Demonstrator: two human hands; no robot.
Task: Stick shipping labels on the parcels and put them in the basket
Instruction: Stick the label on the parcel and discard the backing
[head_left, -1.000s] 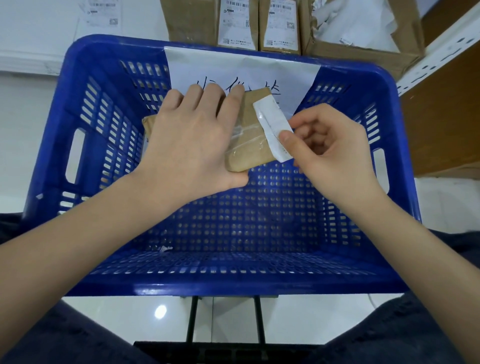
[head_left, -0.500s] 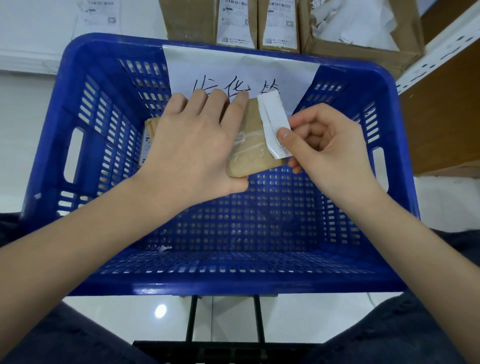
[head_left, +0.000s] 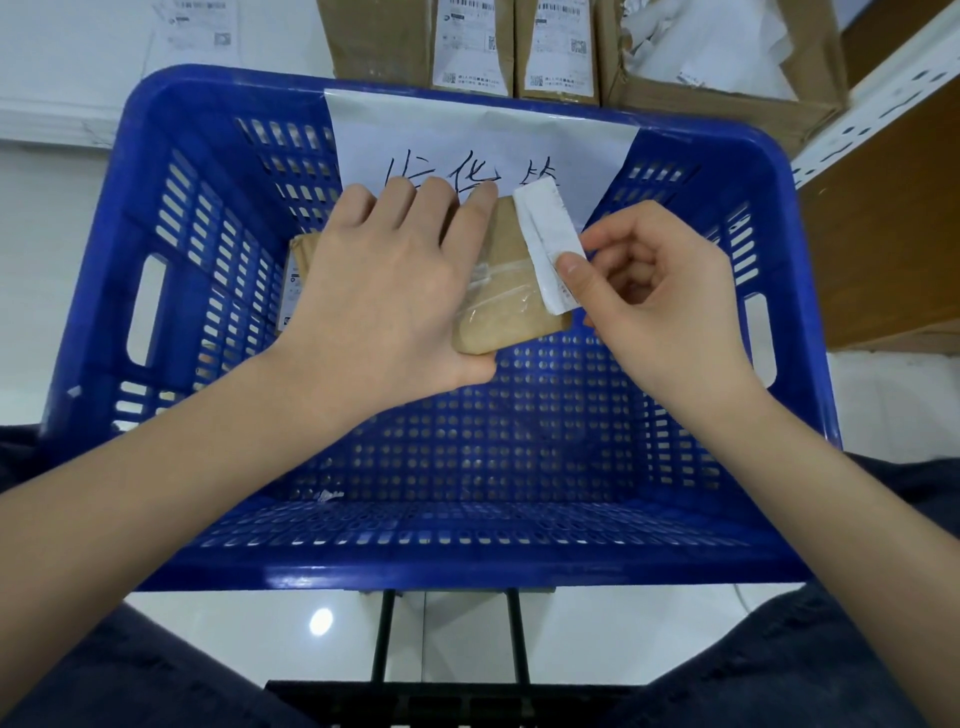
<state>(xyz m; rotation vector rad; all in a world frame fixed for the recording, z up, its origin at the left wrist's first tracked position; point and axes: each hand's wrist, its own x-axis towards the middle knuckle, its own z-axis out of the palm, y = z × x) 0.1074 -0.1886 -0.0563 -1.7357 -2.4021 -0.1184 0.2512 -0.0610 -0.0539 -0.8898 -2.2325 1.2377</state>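
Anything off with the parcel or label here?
The white strip pinched by the right hand sits tilted, half lifted off the brown parcel. The parcel's clear tape looks wrinkled. The left hand presses it flat over the blue basket.

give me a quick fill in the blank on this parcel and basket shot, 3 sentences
1. The basket is coloured ____.
2. The left hand lies flat on the brown ____.
3. The white paper strip is pinched by the ____ hand.

Missing words: blue; parcel; right
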